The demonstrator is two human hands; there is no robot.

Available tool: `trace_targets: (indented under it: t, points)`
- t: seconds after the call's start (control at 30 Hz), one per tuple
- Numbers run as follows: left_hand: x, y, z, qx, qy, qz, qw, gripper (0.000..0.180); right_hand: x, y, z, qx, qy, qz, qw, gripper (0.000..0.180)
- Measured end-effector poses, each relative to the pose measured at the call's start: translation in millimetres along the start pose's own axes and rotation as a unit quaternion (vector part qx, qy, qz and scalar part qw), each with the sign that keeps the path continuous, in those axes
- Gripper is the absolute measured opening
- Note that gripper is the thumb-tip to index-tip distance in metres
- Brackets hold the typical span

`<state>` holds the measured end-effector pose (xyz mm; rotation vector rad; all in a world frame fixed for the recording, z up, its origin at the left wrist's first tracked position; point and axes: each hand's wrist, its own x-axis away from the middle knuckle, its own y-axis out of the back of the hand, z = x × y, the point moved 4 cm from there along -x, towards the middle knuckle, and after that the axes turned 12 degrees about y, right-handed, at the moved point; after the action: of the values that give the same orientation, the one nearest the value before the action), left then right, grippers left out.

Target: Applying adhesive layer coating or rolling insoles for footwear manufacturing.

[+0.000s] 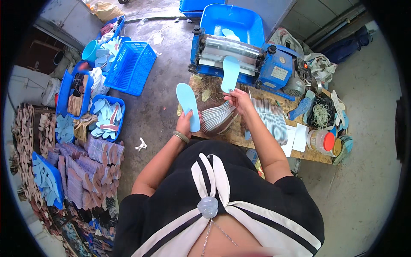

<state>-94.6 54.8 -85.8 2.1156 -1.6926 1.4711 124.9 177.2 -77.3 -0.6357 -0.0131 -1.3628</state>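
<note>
My left hand (186, 122) grips a light blue shoe insole (187, 105) by its lower end, holding it upright over the left edge of a wooden bench (234, 136). My right hand (239, 98) pinches the heel of a second light blue insole (230, 73), whose toe points into the rollers of a blue roller machine (248, 60). Between my hands a fanned stack of insoles (218, 118) lies on the bench. Another row of stacked insoles (273, 120) lies to the right of my right forearm.
A blue tub (233, 21) stands behind the machine. Blue baskets (130, 66) and trays of insoles (107, 115) stand on the floor at left, with piles of pinkish insoles (92, 165) nearer. Rubber bands (321, 115), a red-lidded jar (321, 141) and papers (295, 138) are on the bench's right.
</note>
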Motion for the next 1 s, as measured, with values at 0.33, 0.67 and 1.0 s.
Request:
trace_targets:
  t: [0.33,0.67,1.0]
  points:
    - [1,4,10,0.013,0.013,0.0,1.0,0.027,-35,13,0,-0.026,0.037,-0.02,0.999,0.023]
    - [5,-5,-1,0.002,-0.018,-0.016,1.0,0.029,-6,18,-23,0.019,-0.003,-0.017,1.0,0.034]
    - [1,-36,6,-0.034,0.021,0.068,0.997,0.032,95,-44,-70,0.001,-0.146,0.202,0.968,0.032]
